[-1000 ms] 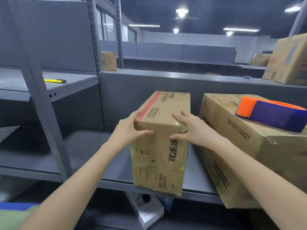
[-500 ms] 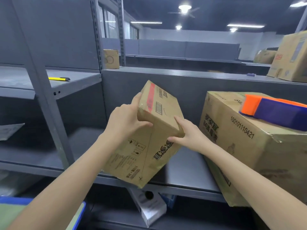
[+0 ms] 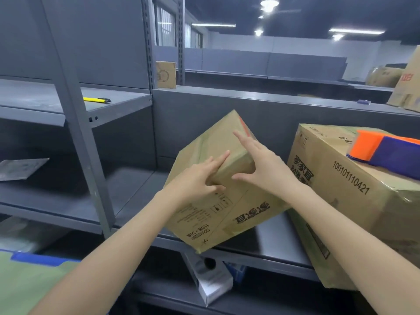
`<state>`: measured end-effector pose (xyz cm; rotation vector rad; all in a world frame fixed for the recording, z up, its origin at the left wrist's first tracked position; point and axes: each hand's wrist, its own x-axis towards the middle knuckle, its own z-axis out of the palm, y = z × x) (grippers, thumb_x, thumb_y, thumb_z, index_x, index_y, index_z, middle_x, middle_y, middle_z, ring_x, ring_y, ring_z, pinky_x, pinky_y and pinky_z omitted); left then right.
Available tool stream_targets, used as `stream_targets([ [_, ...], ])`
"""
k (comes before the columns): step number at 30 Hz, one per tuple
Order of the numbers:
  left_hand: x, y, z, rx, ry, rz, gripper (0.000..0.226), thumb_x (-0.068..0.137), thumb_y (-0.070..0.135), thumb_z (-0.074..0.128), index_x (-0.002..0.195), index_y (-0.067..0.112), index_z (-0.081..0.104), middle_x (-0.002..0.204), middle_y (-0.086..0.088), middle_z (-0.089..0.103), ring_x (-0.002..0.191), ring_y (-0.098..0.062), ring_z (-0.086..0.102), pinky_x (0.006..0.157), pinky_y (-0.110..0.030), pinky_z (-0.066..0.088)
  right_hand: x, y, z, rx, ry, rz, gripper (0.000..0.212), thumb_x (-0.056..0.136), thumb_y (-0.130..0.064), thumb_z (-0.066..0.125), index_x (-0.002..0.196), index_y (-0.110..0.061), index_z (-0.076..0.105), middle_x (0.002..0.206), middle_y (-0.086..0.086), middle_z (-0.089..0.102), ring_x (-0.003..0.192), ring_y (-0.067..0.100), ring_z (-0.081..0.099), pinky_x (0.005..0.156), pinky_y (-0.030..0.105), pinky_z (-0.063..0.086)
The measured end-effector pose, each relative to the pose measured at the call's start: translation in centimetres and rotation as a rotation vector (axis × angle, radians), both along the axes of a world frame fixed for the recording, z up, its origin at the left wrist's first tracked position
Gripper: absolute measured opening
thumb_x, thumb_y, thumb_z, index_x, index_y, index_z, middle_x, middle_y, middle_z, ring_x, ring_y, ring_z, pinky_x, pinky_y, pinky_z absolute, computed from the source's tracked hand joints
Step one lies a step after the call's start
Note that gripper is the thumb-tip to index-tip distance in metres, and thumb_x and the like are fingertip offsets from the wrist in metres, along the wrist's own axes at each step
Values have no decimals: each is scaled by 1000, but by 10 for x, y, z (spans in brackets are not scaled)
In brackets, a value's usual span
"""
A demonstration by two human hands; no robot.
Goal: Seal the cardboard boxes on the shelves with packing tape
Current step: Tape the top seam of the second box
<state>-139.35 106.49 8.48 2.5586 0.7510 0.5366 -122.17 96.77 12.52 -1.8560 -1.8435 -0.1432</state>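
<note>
The small box (image 3: 218, 214) sits tilted on the shelf (image 3: 279, 237), one low corner over the front lip, its long side slanting up toward the back. The left hand (image 3: 195, 180) pinches its near upper edge. The right hand (image 3: 268, 167) lies spread and flat across that edge. The tape dispenser (image 3: 386, 153) rests on the big box (image 3: 341, 189), well right, so I'd say the right hand is nearer.
</note>
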Motion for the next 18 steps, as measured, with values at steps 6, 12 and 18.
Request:
stream_targets([
  [6, 4, 12, -26, -10, 358, 179, 77, 88, 58, 44, 145, 42, -4, 156, -7, 9, 141, -28, 16, 110, -58, 18, 33, -13, -30, -203, 54, -177, 84, 72, -47, 74, 143, -25, 35, 149, 11, 34, 140, 22, 27, 110, 40, 29],
  [12, 22, 0, -35, 299, 488, 148, 65, 90, 59, 39, 146, 36, 15, 141, -7, 38, 120, -26, 45, 88, -42, 48, 48, -32, -82, -296, 201, -251, 86, 76, -40, 74, 146, -16, 29, 149, 7, 36, 141, 21, 23, 113, 39, 25],
  [18, 27, 2, -36, 147, 520, 155, 61, 93, 60, 22, 147, 34, 15, 157, -1, 12, 142, -22, 17, 108, -42, 30, 51, -36, -93, -365, 165, -259, 85, 78, -53, 66, 146, -17, 30, 149, 8, 34, 137, 24, 31, 108, 39, 32],
])
